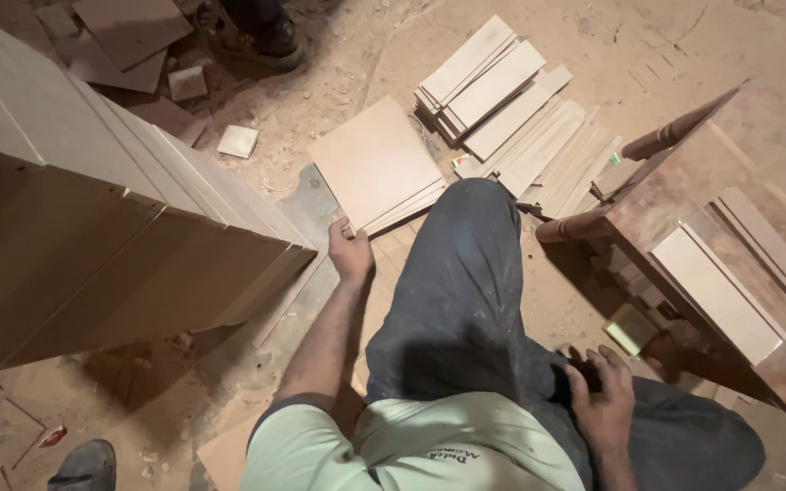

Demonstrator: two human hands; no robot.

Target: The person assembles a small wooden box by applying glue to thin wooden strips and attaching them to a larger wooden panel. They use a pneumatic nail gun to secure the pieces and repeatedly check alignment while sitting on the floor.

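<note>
1. Plainly, the square boards [375, 164] were the thing in hand: a small stack of flat, pale brown panels lying on the dusty floor [338, 64] just ahead of the person's bent knee [475, 209], the top panel smooth and bare.
2. The left hand [349, 250] was at the stack's near corner, thumb on top and fingers curled under the edge, so its grip was clamped on that corner; the stack itself lay flat and did not look lifted.
3. I judged the step to be taking hold of the stack, either to draw it closer or to raise a panel off it. The next move would call for a firm pinch and a level pull, since the loose panels could fan out and slide apart.
4. The right hand [604, 395] rested on the right thigh, fingers loosely bent and holding nothing that I could see.
5. Just beyond the stack lay the narrow strips [511, 109], several long, pale slats fanned in overlapping piles.
6. To the right stood a low wooden bench [684, 191] with turned legs, carrying a long pale plank [716, 291].
7. To the left, large upright sheets [93, 227] leaned together, close beside the left forearm.
8. Offcuts lay scattered at the top left, near another person's shoe [266, 41].
</note>
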